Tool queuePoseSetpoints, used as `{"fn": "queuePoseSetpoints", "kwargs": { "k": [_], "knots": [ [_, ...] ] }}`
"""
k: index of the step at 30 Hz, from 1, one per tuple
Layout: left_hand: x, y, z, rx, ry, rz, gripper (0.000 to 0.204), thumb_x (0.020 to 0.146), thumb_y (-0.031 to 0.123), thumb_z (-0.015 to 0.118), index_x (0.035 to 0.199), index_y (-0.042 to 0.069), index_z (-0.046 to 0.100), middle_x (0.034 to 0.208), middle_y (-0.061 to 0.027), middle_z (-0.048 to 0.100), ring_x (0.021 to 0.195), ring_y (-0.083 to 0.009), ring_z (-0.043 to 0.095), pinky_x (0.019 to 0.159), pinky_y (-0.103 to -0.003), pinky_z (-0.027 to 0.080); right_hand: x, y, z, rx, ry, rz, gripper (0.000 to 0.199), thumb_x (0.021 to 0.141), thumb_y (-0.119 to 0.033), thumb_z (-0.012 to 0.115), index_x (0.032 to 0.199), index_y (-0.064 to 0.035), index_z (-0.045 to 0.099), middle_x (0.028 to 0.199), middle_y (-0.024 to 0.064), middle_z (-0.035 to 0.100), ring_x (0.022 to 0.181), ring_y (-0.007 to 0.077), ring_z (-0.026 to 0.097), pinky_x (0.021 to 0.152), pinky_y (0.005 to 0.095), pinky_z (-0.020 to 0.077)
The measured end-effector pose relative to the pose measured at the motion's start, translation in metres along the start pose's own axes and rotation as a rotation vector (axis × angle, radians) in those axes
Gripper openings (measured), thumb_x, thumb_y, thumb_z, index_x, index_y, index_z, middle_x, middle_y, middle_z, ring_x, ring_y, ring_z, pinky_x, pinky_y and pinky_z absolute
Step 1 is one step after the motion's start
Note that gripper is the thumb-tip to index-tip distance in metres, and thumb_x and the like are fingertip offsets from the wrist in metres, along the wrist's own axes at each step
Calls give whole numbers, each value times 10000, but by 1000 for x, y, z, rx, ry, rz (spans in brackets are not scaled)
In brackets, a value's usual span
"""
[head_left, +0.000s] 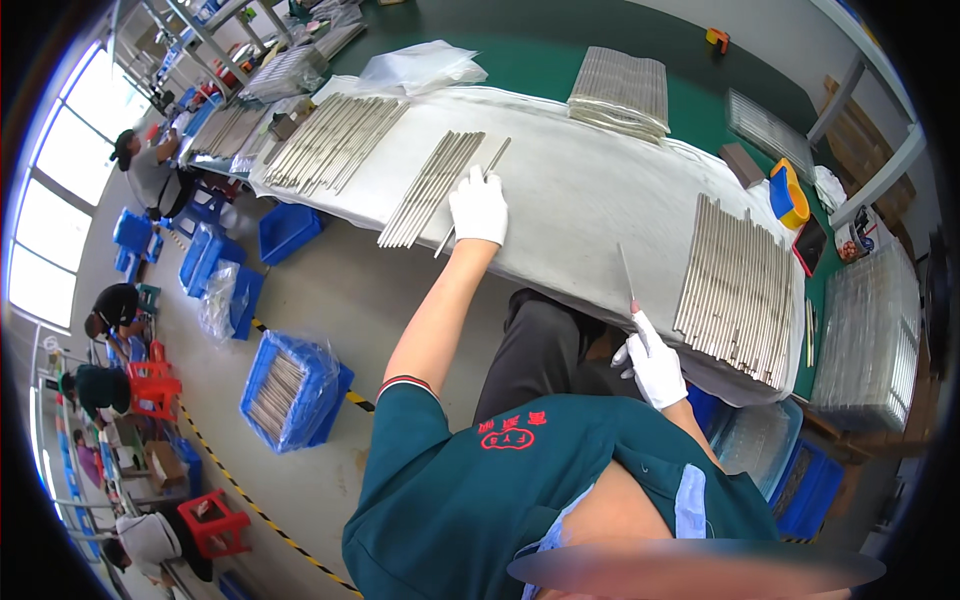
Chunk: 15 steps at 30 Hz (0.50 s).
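My left hand (480,208), in a white glove, is closed around a thin metal rod (497,158) lying slanted over the white cloth (570,200). Just left of it, several similar rods (432,190) lie side by side in a small group. My right hand (652,366), also gloved, is closed on the brown handle of a slim knife-like tool (627,272), its narrow blade pointing away from me over the table's near edge. A wide row of metal rods (735,290) lies on the cloth to the right. Another row of rods (335,142) is at the far left.
At the back are a clear plastic sheet (420,67) and a stack of ridged plastic trays (620,90). A yellow-and-blue holder (788,193), a brown block (741,166) and a phone (810,246) sit right. Blue bins (290,232) stand on the floor; other people (152,170) work leftward.
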<state>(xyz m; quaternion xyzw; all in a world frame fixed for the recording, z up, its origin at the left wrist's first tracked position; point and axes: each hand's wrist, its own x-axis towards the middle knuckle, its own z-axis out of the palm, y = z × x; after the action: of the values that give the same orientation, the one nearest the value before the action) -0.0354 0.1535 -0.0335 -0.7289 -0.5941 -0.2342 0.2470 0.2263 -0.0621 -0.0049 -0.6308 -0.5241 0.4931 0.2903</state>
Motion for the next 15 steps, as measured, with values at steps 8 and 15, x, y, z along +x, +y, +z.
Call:
{"fn": "queuePoseSetpoints", "kwargs": {
  "k": [8,15],
  "knots": [
    [13,1,-6,-34,-290,-13,180,834,153,471,915,59,601,814,-124,598,764,-296,606,662,-405,494,1,13,13,309,-68,31,497,954,-135,383,1433,-123,252,716,55,581,628,108,570,543,212,467],
    [23,17,-39,-292,-544,-251,211,827,171,446,897,47,602,991,-225,598,917,-362,596,811,-435,474,-5,10,10,206,-12,23,482,941,-135,388,1416,-150,303,652,44,576,562,104,574,553,243,491]
  ]
}}
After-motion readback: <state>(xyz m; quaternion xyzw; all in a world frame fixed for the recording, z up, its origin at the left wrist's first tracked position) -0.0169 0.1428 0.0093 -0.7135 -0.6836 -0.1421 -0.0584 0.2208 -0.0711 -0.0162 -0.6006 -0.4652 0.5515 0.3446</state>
